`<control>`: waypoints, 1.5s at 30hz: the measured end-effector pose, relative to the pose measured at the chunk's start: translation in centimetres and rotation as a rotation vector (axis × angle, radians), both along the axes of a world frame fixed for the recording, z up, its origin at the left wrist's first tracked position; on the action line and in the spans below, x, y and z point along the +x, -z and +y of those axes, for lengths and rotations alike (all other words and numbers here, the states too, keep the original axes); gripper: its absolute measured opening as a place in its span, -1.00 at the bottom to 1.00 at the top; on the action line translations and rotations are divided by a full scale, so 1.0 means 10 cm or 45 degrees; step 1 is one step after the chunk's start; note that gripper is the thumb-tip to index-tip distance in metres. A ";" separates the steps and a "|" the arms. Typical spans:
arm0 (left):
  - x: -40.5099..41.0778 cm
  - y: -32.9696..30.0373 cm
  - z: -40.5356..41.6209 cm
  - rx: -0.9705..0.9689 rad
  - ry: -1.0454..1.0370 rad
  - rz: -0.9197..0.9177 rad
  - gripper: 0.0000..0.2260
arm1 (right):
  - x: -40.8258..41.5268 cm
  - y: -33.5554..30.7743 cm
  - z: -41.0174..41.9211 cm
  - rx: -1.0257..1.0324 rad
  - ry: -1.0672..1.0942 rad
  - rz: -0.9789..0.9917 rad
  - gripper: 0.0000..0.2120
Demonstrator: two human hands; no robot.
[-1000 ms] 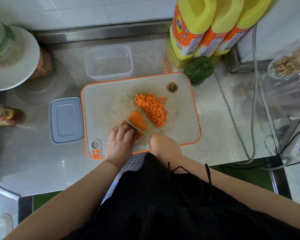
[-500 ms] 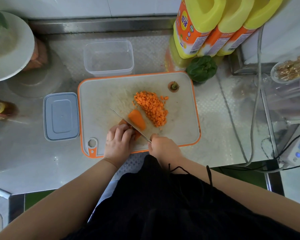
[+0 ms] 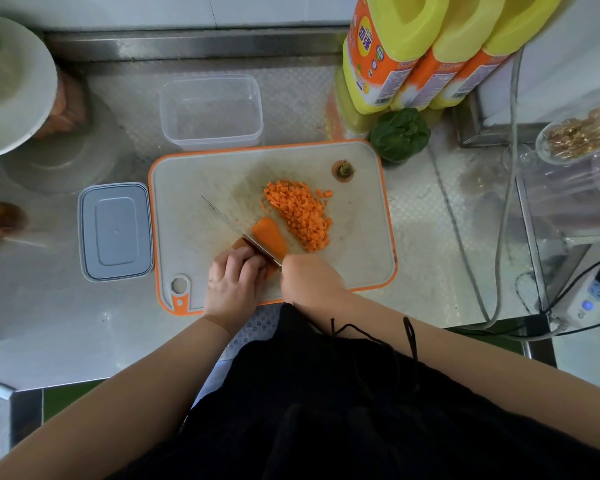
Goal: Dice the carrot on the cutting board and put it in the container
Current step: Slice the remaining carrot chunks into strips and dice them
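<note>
1. Steel counter under tiled wall; orange-rimmed cutting board (image 3: 361, 237) at centre, clear container (image 3: 211, 112) empty just beyond its far left edge, grey lid (image 3: 115, 232) touching the board's left side.
2. Near middle of the board: remaining carrot piece (image 3: 269, 235), long axis running from near-left to far-right, near end under the fingers.
3. Left hand (image 3: 234, 282) curled over that near end, fingertips tucked, pinning it down.
4. Right hand (image 3: 309, 278) closed round the handle of the knife (image 3: 236, 228); blade crossing the piece slantwise, tip pointing far-left, just beside the left knuckles.
5. Diced heap (image 3: 300, 216) right of the blade, cut-off top (image 3: 343, 169) farther right and far.
6. Judged: slicing only partly done; next cuts march toward the left hand, so fingers need to back away near-left. Container far-left of heap, nearer the left hand for the transfer.
</note>
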State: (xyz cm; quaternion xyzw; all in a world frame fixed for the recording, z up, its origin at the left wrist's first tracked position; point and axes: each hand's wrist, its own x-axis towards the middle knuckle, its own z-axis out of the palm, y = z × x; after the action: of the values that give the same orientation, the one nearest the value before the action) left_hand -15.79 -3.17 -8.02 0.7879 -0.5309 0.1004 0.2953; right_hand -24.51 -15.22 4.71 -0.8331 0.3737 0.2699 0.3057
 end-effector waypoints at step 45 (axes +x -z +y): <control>0.00 -0.02 -0.01 0.014 -0.006 0.001 -0.86 | -0.10 0.15 0.10 -0.032 0.050 0.104 -0.79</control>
State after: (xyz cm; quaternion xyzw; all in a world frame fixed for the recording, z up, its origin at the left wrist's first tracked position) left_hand -15.79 -3.25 -7.79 0.7907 -0.5296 0.0979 0.2911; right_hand -25.53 -14.23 3.18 -0.8177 0.4055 0.2929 0.2849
